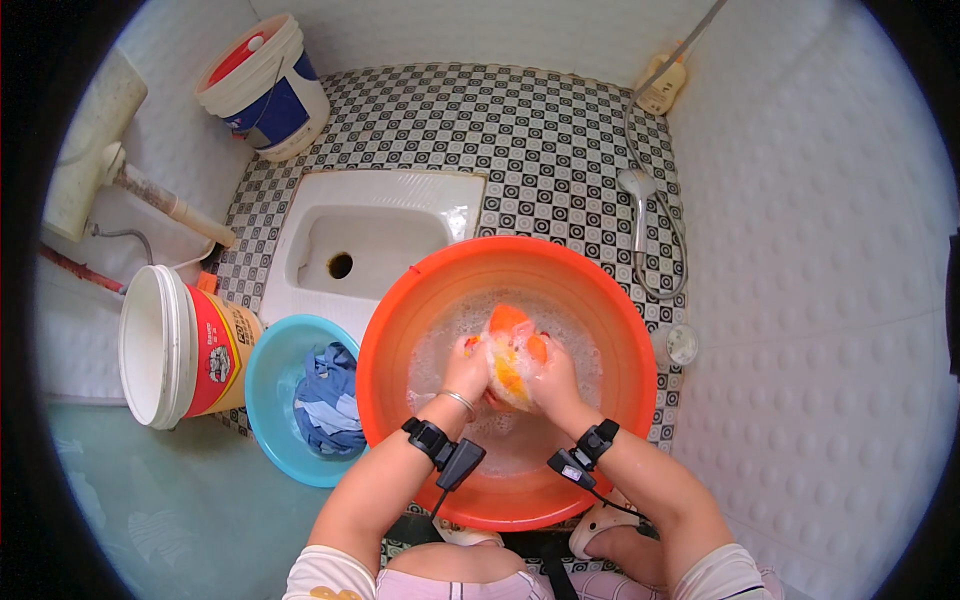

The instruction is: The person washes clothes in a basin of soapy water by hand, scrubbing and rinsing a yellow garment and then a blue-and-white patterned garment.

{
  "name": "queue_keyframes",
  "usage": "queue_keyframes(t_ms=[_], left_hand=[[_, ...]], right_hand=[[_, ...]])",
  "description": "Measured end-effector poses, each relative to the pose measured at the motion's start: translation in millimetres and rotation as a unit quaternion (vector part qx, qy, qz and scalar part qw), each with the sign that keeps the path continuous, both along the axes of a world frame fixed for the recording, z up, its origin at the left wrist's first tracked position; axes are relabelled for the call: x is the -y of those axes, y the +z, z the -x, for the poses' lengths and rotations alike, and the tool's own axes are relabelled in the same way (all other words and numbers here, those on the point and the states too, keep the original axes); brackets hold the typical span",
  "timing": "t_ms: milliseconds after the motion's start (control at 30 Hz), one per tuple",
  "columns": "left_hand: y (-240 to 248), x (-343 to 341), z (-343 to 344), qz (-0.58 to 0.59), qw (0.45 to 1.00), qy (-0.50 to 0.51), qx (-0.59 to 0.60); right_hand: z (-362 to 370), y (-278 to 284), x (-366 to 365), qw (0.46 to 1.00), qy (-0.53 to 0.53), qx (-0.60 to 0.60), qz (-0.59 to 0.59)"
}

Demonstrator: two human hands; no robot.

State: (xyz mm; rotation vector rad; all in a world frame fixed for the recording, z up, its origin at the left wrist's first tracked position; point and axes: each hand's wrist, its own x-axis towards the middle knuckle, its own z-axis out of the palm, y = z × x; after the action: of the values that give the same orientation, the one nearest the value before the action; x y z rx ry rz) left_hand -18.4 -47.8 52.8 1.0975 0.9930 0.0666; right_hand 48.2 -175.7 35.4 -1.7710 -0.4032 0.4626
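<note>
Wet cloth, orange, yellow and white (509, 362): centre of frame, inside large, round, orange plastic basin (628, 370); bunched, long axis running up the frame. Left hand (468, 372) and right hand (554, 376): squeezing it from opposite sides, both equally near.

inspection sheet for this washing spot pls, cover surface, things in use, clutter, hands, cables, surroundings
Surface: black-and-white tiled floor.
Things in use: orange basin with soapy water; wet white-and-orange cloth held inside it.
Clutter: blue basin with blue fabric; red-and-yellow-labelled bucket; blue-and-white bucket; bottle in the far right corner.
Hands: left hand and right hand both grip the cloth.
Cables: thin black ones hang from both wrist devices.
Surroundings: squat toilet, shower head lying on the floor, textured white walls.
</note>
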Motion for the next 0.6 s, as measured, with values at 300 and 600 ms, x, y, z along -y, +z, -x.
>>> queue_keyframes(t_ms=[300, 600], left_hand=[[13, -8, 3, 0.126, 0.989, -0.046, 0.06], [46, -41, -9, 0.242, 0.958, -0.148, 0.039]], right_hand=[[-11, 43, -3, 0.975, 0.091, 0.169, 0.115], [-19, 110, -46, 0.952, 0.188, 0.218, 0.103]])
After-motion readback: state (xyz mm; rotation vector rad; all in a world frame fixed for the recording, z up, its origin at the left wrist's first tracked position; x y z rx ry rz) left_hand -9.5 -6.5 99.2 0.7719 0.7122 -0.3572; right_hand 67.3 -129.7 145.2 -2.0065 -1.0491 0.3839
